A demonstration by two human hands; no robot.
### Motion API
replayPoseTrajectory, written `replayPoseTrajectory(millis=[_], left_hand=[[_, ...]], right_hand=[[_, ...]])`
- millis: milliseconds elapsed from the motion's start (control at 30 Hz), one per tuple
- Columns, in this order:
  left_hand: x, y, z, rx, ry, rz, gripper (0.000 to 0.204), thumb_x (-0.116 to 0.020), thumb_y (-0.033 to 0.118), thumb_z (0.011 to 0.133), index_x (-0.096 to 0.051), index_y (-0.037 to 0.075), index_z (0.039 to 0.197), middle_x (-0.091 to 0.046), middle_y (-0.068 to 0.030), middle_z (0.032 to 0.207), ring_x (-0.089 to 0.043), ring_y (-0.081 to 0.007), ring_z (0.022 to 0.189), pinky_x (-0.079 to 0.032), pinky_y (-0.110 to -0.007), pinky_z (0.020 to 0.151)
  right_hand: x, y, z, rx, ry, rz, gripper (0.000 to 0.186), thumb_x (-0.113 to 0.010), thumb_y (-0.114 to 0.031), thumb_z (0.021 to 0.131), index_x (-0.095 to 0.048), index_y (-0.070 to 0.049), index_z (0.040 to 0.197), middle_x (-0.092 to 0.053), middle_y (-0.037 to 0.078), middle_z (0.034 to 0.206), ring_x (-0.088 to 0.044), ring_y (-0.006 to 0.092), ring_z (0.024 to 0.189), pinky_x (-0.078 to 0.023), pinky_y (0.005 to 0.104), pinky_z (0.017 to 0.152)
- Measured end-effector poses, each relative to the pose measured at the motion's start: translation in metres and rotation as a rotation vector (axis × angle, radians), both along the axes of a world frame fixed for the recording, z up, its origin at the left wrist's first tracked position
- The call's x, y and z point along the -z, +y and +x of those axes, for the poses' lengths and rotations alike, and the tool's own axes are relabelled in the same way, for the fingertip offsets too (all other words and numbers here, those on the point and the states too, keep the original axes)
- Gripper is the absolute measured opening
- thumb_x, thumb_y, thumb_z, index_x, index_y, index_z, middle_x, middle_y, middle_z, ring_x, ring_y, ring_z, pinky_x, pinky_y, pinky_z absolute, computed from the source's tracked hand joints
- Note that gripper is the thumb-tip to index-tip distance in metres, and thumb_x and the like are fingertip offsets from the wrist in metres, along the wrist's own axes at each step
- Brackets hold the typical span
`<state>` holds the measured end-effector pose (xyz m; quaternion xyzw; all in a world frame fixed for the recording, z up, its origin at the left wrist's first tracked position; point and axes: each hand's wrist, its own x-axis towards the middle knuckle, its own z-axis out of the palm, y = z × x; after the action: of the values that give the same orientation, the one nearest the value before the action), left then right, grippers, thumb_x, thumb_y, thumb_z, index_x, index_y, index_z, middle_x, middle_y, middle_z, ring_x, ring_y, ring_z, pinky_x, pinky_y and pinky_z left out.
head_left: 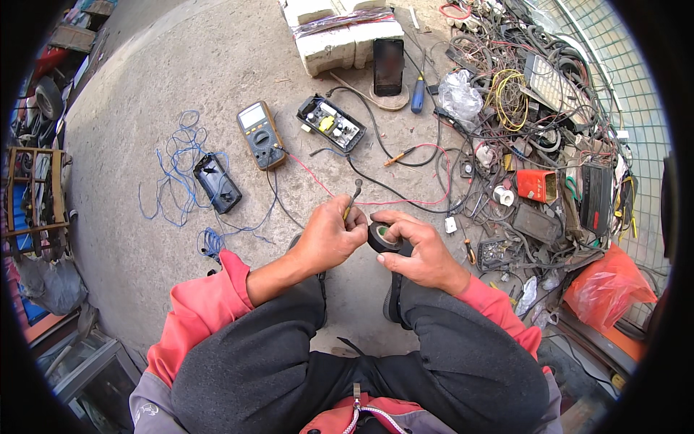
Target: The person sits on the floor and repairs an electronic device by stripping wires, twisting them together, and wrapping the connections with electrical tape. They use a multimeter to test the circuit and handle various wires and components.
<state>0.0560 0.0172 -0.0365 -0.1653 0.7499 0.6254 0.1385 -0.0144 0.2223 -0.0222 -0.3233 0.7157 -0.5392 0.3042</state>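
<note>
My left hand is closed around a thin dark piece like a cable end, which sticks up past the thumb with a rounded tip. Its exact kind is too small to make out. Close beside it, my right hand grips a roll of black electrical tape, the pale core facing my left hand. Ahead on the concrete lie a multimeter with a red lead and an opened black device case with circuit parts inside. An empty-looking black case half lies among tangled blue wire.
A phone leans against a white foam block, near a blue-handled screwdriver. Heaped cables and scrap electronics fill the right side, with a red plastic bag. At far left stands a wooden frame.
</note>
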Motion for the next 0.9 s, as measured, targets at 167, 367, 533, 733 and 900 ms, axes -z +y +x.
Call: replayPoseTrajectory(millis=[167, 367, 533, 733, 900], left_hand=[[-0.005, 0.0, 0.0, 0.022, 0.022, 0.043, 0.013, -0.063, 0.003, 0.078, -0.054, -0.002, 0.085, -0.059, -0.0025, 0.072, -0.052, -0.0076, 0.064, -0.044, -0.027, 0.057], [-0.005, -0.001, -0.001, 0.019, 0.029, 0.091, 0.015, -0.062, 0.004, 0.08, -0.049, -0.002, 0.081, -0.06, -0.0053, 0.071, -0.053, -0.0089, 0.064, -0.044, -0.028, 0.056], [0.002, -0.002, 0.001, 0.004, 0.032, 0.099, 0.015, -0.062, 0.004, 0.083, -0.048, -0.001, 0.081, -0.059, -0.0045, 0.072, -0.052, -0.0085, 0.065, -0.044, -0.029, 0.056], [0.0, -0.002, 0.001, -0.088, -0.011, 0.226, 0.012, -0.066, 0.007, 0.089, -0.057, 0.0, 0.093, -0.054, 0.0026, 0.072, -0.047, -0.0044, 0.063, -0.039, -0.023, 0.054], [0.005, 0.0, 0.002, -0.09, 0.021, 0.209, 0.014, -0.071, 0.007, 0.089, -0.058, 0.001, 0.091, -0.054, 0.0033, 0.071, -0.047, -0.0037, 0.061, -0.037, -0.022, 0.053]], right_hand=[[0.001, 0.002, 0.0, 0.026, -0.09, -0.013, 0.026, -0.076, -0.007, 0.07, -0.056, 0.003, 0.083, -0.062, 0.024, 0.123, -0.063, 0.0296, 0.112, -0.048, 0.0354, 0.093], [0.01, 0.008, 0.003, 0.068, -0.264, -0.066, 0.024, -0.075, -0.006, 0.071, -0.054, 0.002, 0.081, -0.062, 0.023, 0.123, -0.061, 0.0197, 0.105, -0.048, 0.0303, 0.086], [0.009, 0.009, 0.003, 0.074, -0.334, -0.076, 0.023, -0.074, -0.005, 0.073, -0.055, 0.002, 0.083, -0.059, 0.021, 0.128, -0.057, 0.0137, 0.102, -0.047, 0.0284, 0.086], [0.007, 0.009, 0.003, 0.076, -0.369, -0.074, 0.022, -0.074, -0.004, 0.075, -0.056, 0.002, 0.085, -0.055, 0.02, 0.131, -0.056, 0.012, 0.099, -0.046, 0.0273, 0.085], [0.001, 0.008, -0.001, 0.022, -0.36, -0.027, 0.022, -0.073, -0.004, 0.078, -0.055, 0.003, 0.088, -0.05, 0.021, 0.135, -0.05, 0.0196, 0.117, -0.041, 0.0332, 0.099]])
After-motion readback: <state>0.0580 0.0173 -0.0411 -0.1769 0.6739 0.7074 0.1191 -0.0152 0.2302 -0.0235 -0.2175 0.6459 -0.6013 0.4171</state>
